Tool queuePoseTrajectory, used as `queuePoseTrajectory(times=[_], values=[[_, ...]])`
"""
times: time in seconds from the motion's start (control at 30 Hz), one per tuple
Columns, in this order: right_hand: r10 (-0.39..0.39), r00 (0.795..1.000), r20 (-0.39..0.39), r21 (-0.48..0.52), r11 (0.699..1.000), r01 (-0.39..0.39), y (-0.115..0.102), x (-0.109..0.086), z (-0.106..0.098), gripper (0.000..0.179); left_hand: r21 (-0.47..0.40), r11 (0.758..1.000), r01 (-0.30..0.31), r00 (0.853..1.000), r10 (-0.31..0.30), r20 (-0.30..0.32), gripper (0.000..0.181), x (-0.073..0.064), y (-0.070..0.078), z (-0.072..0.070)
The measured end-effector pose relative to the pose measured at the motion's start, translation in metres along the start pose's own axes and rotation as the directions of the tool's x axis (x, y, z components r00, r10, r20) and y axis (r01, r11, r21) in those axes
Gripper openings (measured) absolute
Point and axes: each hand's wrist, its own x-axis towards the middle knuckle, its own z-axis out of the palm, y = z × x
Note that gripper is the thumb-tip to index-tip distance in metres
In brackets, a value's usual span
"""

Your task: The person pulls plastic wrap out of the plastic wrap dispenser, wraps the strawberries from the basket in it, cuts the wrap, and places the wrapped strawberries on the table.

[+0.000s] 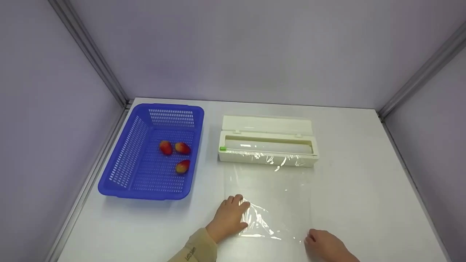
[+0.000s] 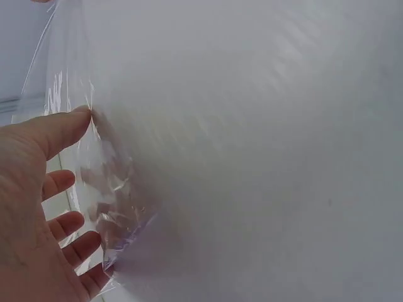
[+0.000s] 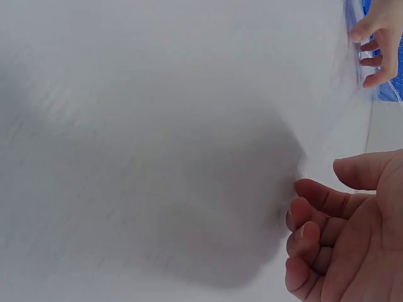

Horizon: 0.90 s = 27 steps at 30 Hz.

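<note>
A sheet of clear cling film (image 1: 280, 196) runs from a white dispenser box (image 1: 267, 159) toward the near side of the white table. Inside the box, whose lid (image 1: 267, 125) is raised at the back, lies the film roll (image 1: 269, 146). My left hand (image 1: 228, 218) touches the film's left edge with spread fingers; creases show around them in the left wrist view. At the near right corner of the film is my right hand (image 1: 326, 244). Its fingers are loosely curled, and the right wrist view shows a gap between thumb and index finger, with film beside the index fingertip.
To the left stands a blue plastic basket (image 1: 145, 195) with slotted walls. Three red-and-yellow fruits, one of them a fruit (image 1: 182, 166) near the right wall, lie in it. A small green slider (image 1: 222, 148) sits at the dispenser's left end. Grey panels enclose the table's back and sides.
</note>
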Motion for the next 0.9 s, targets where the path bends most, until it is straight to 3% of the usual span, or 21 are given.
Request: queuePoseTrajectory(times=[0.13, 0.23, 0.3, 0.37, 0.47, 0.5, 0.57, 0.63, 0.77, 0.9], values=[[0.017, 0.999, -0.048, 0.012, 1.000, -0.016, -0.015, 0.003, -0.013, 0.020, 0.006, 1.000, 0.009, 0.999, -0.009, 0.032, 0.060, -0.001, -0.002, 0.000], [-0.048, 0.992, -0.120, 0.161, 0.985, 0.067, -0.040, 0.015, -0.020, 0.018, 0.007, 1.000, 0.017, 0.998, -0.017, 0.052, 0.061, -0.001, -0.003, -0.001], [-0.153, 0.971, -0.181, 0.258, 0.946, 0.197, -0.057, 0.026, -0.018, 0.014, 0.002, 1.000, 0.018, 0.998, -0.018, 0.053, 0.061, -0.002, -0.004, -0.001], [-0.249, 0.943, -0.219, 0.347, 0.884, 0.314, -0.072, 0.037, -0.011, 0.012, 0.006, 1.000, 0.017, 0.999, -0.017, 0.050, 0.061, -0.003, -0.003, -0.002], [-0.372, 0.892, -0.258, 0.367, 0.816, 0.447, -0.087, 0.054, 0.003, 0.014, 0.014, 1.000, 0.016, 0.999, -0.016, 0.044, 0.061, -0.006, -0.002, -0.002], [-0.390, 0.884, -0.258, 0.380, 0.800, 0.464, -0.089, 0.059, 0.008, 0.015, 0.019, 1.000, 0.018, 0.999, -0.018, 0.043, 0.062, -0.006, -0.002, -0.002], [-0.398, 0.883, -0.249, 0.418, 0.778, 0.468, -0.091, 0.067, 0.017, 0.017, 0.025, 1.000, 0.019, 0.999, -0.020, 0.033, 0.062, -0.007, -0.001, -0.003], [-0.374, 0.895, -0.244, 0.448, 0.775, 0.446, -0.089, 0.071, 0.022, 0.016, 0.031, 0.999, 0.018, 1.000, -0.019, 0.025, 0.061, -0.008, -0.001, -0.002], [-0.289, 0.921, -0.260, 0.494, 0.780, 0.384, -0.082, 0.074, 0.026, 0.013, 0.022, 1.000, 0.005, 1.000, -0.005, 0.004, 0.057, -0.012, -0.003, -0.001], [-0.275, 0.925, -0.262, 0.498, 0.783, 0.374, -0.079, 0.075, 0.026, 0.013, 0.004, 1.000, 0.003, 1.000, -0.002, -0.021, 0.053, -0.027, -0.012, -0.001]])
